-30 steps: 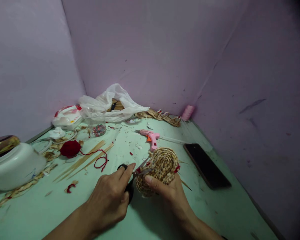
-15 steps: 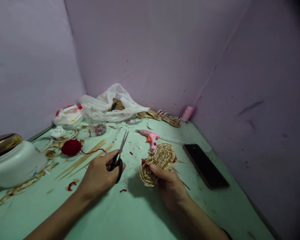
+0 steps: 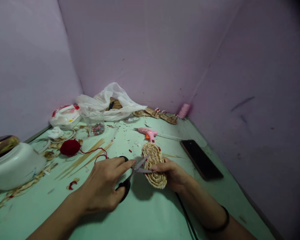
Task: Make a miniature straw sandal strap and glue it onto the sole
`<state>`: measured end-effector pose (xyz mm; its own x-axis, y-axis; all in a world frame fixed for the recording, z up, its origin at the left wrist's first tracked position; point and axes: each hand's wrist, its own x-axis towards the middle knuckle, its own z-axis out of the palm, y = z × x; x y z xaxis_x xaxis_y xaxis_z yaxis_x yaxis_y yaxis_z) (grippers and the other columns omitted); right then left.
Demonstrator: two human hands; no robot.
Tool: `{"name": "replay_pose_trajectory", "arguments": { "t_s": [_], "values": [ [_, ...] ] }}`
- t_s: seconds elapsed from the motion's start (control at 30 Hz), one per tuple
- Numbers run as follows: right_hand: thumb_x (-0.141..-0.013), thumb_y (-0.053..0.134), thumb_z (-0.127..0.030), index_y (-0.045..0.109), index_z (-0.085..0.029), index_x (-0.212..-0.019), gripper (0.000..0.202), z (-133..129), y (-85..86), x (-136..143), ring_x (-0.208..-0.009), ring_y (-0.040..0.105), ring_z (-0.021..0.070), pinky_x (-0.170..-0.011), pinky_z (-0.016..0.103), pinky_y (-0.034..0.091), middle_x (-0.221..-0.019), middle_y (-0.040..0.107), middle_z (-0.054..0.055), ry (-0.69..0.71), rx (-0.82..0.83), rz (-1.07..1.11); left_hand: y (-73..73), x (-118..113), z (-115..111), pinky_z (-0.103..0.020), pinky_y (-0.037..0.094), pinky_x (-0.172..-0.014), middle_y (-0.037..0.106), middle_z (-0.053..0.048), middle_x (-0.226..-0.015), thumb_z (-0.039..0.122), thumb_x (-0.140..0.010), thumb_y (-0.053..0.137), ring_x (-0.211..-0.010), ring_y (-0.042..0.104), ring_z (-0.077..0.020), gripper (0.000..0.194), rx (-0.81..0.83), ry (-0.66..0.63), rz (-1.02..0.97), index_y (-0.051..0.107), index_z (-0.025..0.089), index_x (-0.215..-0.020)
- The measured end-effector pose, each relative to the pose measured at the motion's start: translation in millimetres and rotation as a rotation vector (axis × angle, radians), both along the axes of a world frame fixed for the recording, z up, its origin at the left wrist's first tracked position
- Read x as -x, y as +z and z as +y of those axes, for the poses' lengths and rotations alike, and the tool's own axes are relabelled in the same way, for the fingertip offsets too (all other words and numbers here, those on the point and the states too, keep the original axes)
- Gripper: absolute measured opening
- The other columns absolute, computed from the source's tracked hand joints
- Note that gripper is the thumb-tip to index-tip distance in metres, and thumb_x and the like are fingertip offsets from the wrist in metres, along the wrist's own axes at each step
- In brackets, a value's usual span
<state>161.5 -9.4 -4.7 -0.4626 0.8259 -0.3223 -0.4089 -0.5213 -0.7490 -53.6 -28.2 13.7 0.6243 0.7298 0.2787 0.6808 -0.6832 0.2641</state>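
Note:
My left hand grips black-handled scissors, fingers in the loops. Their blades stand apart and reach the left side of a coiled, braided straw piece. This piece is tan and oval, like a small sandal sole, with bits of red yarn at its edge. My right hand pinches it from the right, the thumb on its upper face. Just behind the straw piece lies a pink glue gun. A ball of red yarn lies left of my hands, its loose strand running toward my left hand.
A black phone lies on the right. At the back are a white plastic bag, straw sandals, a pink spool and a clear cup of beads. A white container stands at left, near straw strips.
The scissors have swung from upright and closed to pointing right with parted blades, now at the straw piece. The right hand has turned the straw piece more upright.

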Motion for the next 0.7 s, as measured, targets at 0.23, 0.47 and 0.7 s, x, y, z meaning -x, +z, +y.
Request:
{"name": "replay_pose_trajectory", "arguments": {
  "t_s": [0.23, 0.47, 0.7],
  "values": [
    [-0.054, 0.065, -0.005, 0.065, -0.007, -0.088, 0.034, 0.2, 2.4, -7.3, -0.065, 0.064, 0.0148, -0.064, 0.026, 0.050, -0.075, 0.070, 0.006, 0.125, -0.079, 0.033, -2.9, 0.0, -1.0, -0.037, 0.043, -0.063, 0.058, -0.009, -0.093, 0.014, -0.061, 0.045, -0.078, 0.054, -0.0224, 0.060, -0.009, -0.110, 0.137, 0.044, 0.019, -0.121],
    [-0.053, 0.064, -0.004, 0.066, -0.009, -0.083, 0.031, -1.9, 6.8, -3.9, -0.062, 0.065, 0.0138, -0.064, 0.024, 0.051, -0.072, 0.071, 0.004, 0.149, -0.013, 0.053, -7.9, 0.4, -0.8, -0.037, 0.042, -0.060, 0.060, -0.008, -0.088, 0.012, -0.062, 0.043, -0.073, 0.055, -0.0225, 0.059, 0.006, -0.148, 0.147, 0.044, 0.017, -0.121],
    [-0.051, 0.061, -0.004, 0.066, -0.007, -0.080, 0.030, -2.8, 5.5, -2.4, -0.059, 0.064, 0.0136, -0.061, 0.022, 0.051, -0.067, 0.070, 0.004, 0.120, 0.062, 0.096, -9.1, 0.7, -2.4, -0.031, 0.041, -0.058, 0.062, -0.003, -0.079, 0.008, -0.066, 0.039, -0.067, 0.056, -0.0174, 0.056, 0.125, -0.193, 0.104, 0.043, 0.018, -0.121]
  ]
}}
